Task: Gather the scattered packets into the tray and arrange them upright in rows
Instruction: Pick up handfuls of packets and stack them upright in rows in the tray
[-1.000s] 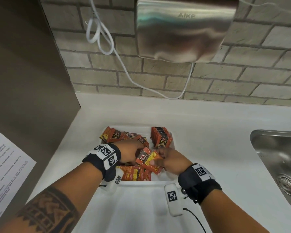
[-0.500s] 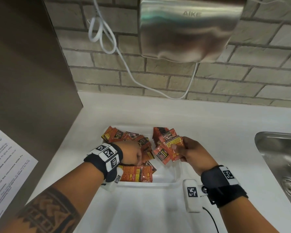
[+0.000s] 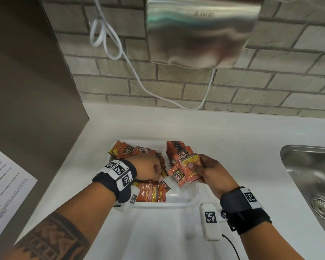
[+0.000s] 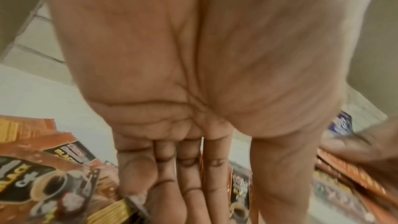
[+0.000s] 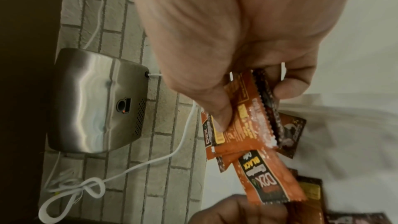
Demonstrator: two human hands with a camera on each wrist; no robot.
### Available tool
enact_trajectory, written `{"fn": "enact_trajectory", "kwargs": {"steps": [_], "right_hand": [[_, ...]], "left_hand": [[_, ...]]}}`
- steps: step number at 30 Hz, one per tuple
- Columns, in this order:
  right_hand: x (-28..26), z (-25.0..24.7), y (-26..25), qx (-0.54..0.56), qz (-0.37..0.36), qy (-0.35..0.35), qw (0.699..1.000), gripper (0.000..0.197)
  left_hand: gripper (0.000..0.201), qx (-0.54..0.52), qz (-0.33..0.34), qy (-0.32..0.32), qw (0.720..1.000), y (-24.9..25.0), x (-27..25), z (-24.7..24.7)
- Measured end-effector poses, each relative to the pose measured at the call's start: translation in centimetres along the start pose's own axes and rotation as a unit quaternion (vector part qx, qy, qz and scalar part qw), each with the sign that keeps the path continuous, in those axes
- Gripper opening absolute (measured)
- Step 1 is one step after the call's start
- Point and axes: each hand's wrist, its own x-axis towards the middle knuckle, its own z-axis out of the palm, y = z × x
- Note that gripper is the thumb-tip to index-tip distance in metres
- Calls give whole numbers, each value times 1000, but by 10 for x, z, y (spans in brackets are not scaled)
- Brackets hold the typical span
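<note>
A white tray sits on the white counter. Orange coffee packets lie loose over its left half, and more lie flat at the front left. A row of packets stands upright at the tray's back right. My right hand grips a fanned bunch of packets just in front of that row; the thumb presses on top of the bunch. My left hand reaches down into the loose pile, a packet between thumb and fingers.
A steel sink is set into the counter at the right. A steel hand dryer hangs on the brick wall above the tray, its white cable looping left. A printed sheet and a brown panel are at the left.
My right hand lifted a bunch of packets from the tray's middle and carried it right and back, next to the upright row. My left hand stayed in the loose pile.
</note>
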Motion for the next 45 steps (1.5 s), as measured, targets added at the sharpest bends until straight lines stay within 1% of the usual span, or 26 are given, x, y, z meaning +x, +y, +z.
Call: {"fn": "enact_trajectory", "kwargs": {"steps": [2,4,6,8,9,10,11,12,13,14,17,19,21,22,24,26,27,30,32,34,36,37,39,41,43,45], "right_hand": [[0,4,-1,6,-2,5,1000,22],[0,8,-4,14,-2,9,1000,19],[0,11,-5,21,-1,10,1000,17],[-1,14,-7,28,-2,2,1000,17],[0,15,-8,37,-1,-3,999,18],[0,17,-9,52,0,-9,999,18],[-1,19,-10,66,1,-15,998,18],[-2,23,-13,81,-2,-24,996,19],[-2,26,-16,94,-5,-31,995,20],[-3,30,-19,104,-8,-35,994,22],[-1,45,-27,128,-14,-31,991,24],[-1,56,-31,141,-17,-17,990,24],[-2,65,-38,142,-28,8,989,22],[-2,69,-41,138,-35,21,990,21],[-1,77,-45,111,-51,44,992,20],[1,83,-46,54,-67,67,994,20],[1,85,-47,23,-73,77,994,20],[-1,89,-49,-14,-85,93,992,21],[-3,89,-51,-5,-97,103,990,24],[-6,87,-53,40,-97,129,986,28],[-12,84,-57,96,-116,149,977,26],[-15,82,-59,110,-134,152,973,23],[-19,78,-62,100,-176,144,969,19],[-23,78,-64,73,-202,117,969,17],[-25,81,-62,52,-206,96,972,19],[-24,84,-55,43,-199,80,976,28]], "left_hand": [[43,-47,6,16,999,1,-1,-2],[47,-65,11,19,998,4,-2,-2],[42,-48,12,17,999,7,-6,1],[38,-56,16,40,998,7,-11,3],[39,-92,20,52,994,8,-13,3],[43,-170,27,54,984,7,-14,5],[51,-286,36,46,957,8,-16,7],[58,-405,47,39,912,10,-18,8],[62,-502,57,38,862,13,-20,9],[64,-568,65,39,819,15,-21,8],[56,-676,98,24,730,16,-17,10],[50,-729,94,18,678,16,-14,11],[45,-764,85,12,640,16,-13,11],[43,-772,87,11,629,15,-12,10],[39,-778,106,16,619,13,-12,8],[31,-779,133,23,613,9,-12,5],[30,-781,139,27,608,7,-13,3],[43,-789,145,31,596,-1,-16,0],[51,-785,141,36,602,-6,-18,0],[48,-785,132,46,603,-11,-21,-1],[44,-786,123,46,604,-19,-23,-1],[43,-783,118,43,609,-23,-25,-1],[42,-769,114,41,628,-30,-26,0],[46,-763,116,47,635,-33,-29,0],[49,-759,125,55,636,-33,-32,-1],[48,-754,142,58,639,-32,-35,-2]]}}
